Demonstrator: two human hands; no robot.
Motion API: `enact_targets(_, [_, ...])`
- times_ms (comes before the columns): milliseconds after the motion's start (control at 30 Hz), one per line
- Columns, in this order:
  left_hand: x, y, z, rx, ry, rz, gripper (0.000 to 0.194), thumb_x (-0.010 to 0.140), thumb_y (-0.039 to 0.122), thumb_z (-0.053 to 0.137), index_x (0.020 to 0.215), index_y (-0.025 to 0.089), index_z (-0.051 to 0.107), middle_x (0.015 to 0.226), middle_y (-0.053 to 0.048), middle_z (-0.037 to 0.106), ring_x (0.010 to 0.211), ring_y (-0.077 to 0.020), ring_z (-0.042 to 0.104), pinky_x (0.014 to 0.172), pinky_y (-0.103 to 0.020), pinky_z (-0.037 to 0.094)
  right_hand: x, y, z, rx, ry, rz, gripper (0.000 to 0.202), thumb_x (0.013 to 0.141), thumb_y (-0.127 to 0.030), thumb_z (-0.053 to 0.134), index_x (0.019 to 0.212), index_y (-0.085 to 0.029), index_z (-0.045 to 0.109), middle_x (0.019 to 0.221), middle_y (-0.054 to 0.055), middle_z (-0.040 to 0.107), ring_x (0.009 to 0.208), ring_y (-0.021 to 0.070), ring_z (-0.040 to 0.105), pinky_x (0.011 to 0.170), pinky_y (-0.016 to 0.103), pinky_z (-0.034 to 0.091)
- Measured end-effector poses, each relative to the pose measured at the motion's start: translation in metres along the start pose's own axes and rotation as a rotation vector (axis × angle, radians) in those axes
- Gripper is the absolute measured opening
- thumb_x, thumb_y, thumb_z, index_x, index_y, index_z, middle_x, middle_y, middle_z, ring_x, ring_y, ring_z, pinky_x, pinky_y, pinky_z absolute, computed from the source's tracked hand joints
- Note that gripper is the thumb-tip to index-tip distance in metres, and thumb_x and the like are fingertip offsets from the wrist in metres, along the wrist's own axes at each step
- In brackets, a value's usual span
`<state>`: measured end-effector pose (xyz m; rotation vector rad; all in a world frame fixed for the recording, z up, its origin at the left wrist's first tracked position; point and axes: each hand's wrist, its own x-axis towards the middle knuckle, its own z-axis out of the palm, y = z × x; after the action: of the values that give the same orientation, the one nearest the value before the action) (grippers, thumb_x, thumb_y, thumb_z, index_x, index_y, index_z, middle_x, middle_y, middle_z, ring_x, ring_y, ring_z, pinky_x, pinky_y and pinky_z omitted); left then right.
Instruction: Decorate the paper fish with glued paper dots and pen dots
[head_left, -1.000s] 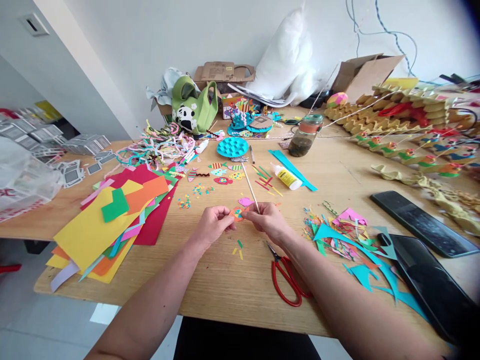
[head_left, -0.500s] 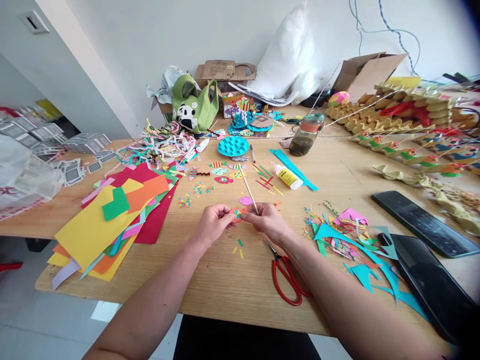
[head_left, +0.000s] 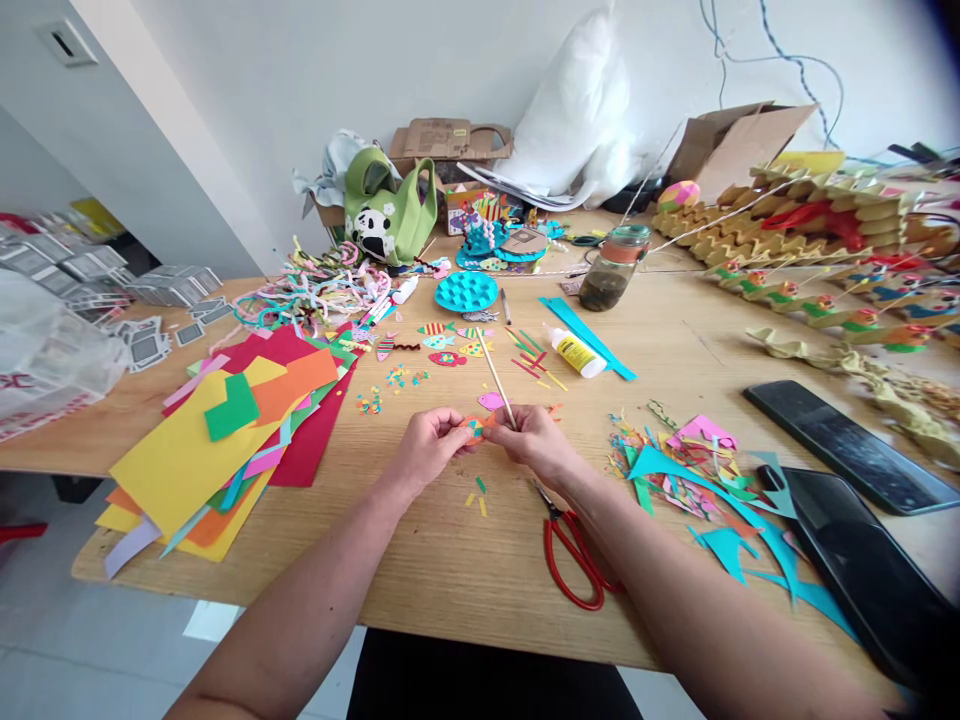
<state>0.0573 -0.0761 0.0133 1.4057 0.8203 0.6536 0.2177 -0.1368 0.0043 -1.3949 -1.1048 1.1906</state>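
Between my hands is an orange paper fish (head_left: 474,427) with small coloured pieces on it. My left hand (head_left: 431,445) pinches its left side with thumb and fingers. My right hand (head_left: 536,438) pinches the right side and also holds a thin wooden stick (head_left: 495,375), which points up and away to the left. Just beyond the fingers lies a pink paper fish (head_left: 491,401). Small green and yellow paper strips (head_left: 478,499) rest on the table below my hands. Red-handled scissors (head_left: 574,555) lie beside my right forearm.
Decorated paper fish (head_left: 444,359) and a glue bottle (head_left: 576,352) lie ahead. Coloured paper sheets (head_left: 161,450) are stacked at left, with pipe cleaners (head_left: 315,290) behind. Paper scraps (head_left: 705,470) and two phones (head_left: 855,445) are at right. A glass jar (head_left: 611,270) stands farther back.
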Motion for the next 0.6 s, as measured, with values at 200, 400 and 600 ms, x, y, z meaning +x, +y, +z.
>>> enact_targets(200, [0.0007, -0.0007, 0.0009, -0.015, -0.013, 0.009, 0.031, 0.064, 0.042, 0.078, 0.066, 0.014, 0.064, 0.06, -0.001, 0.066, 0.054, -0.012, 0.06, 0.053, -0.021, 0.045, -0.0006, -0.0026, 0.0011, -0.015, -0.025, 0.006, 0.036, 0.065, -0.047, 0.07, 0.057, -0.019, 0.048, 0.046, -0.009, 0.033, 0.043, 0.0046, 0.023, 0.045, 0.024, 0.014])
enact_targets(400, [0.0007, -0.002, 0.0004, -0.022, -0.024, 0.006, 0.033, 0.064, 0.044, 0.079, 0.067, 0.014, 0.065, 0.06, -0.001, 0.067, 0.054, -0.0122, 0.06, 0.053, -0.022, 0.045, -0.0008, -0.0037, 0.0005, 0.007, -0.024, 0.0, 0.037, 0.064, -0.049, 0.072, 0.058, -0.018, 0.052, 0.046, -0.009, 0.034, 0.044, 0.0049, 0.023, 0.045, 0.025, 0.014])
enact_targets(600, [0.0001, -0.0005, 0.0007, -0.027, -0.021, 0.001, 0.03, 0.066, 0.041, 0.078, 0.069, 0.014, 0.066, 0.061, -0.002, 0.067, 0.055, -0.0127, 0.061, 0.053, -0.022, 0.046, 0.0003, -0.0012, 0.0017, -0.003, -0.015, -0.014, 0.029, 0.066, -0.042, 0.069, 0.058, -0.018, 0.053, 0.046, -0.009, 0.035, 0.043, 0.0053, 0.025, 0.045, 0.024, 0.016])
